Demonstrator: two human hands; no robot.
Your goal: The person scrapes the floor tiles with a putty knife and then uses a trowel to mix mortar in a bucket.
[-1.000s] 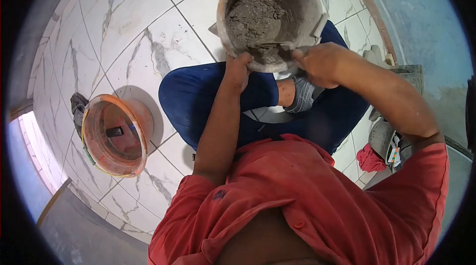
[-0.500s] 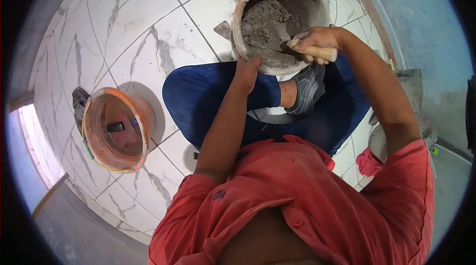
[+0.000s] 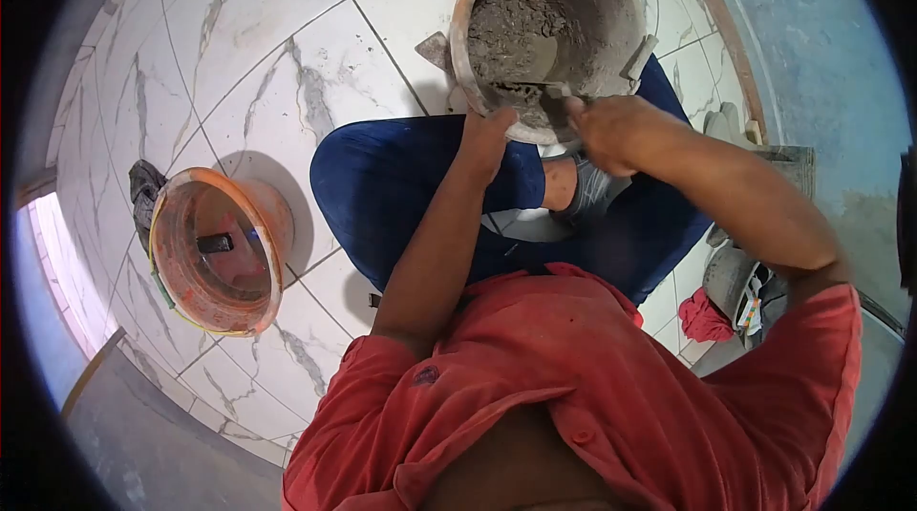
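A mud-caked bucket (image 3: 462, 43) stands tilted between my bent legs, with wet grey mortar (image 3: 516, 24) inside. My left hand (image 3: 489, 137) is closed on its near rim. Over the right part of the same rim, my right hand (image 3: 611, 132) is wrapped round the handle of a trowel, most of which the fingers hide. The trowel's blade (image 3: 528, 87) lies in the mortar near the bucket's near wall.
An orange bucket (image 3: 277, 224) with water and a dark object inside stands on the tiled floor at the left, a dark cloth (image 3: 145, 194) beside it. A flat metal piece (image 3: 435, 51) touches the mortar bucket's left side. A red cloth (image 3: 705, 317) lies at the right.
My right hand has turned over and moved slightly down, and the wooden handle is now hidden. The trowel's blade has shifted in the mortar. My left hand stays on the rim.
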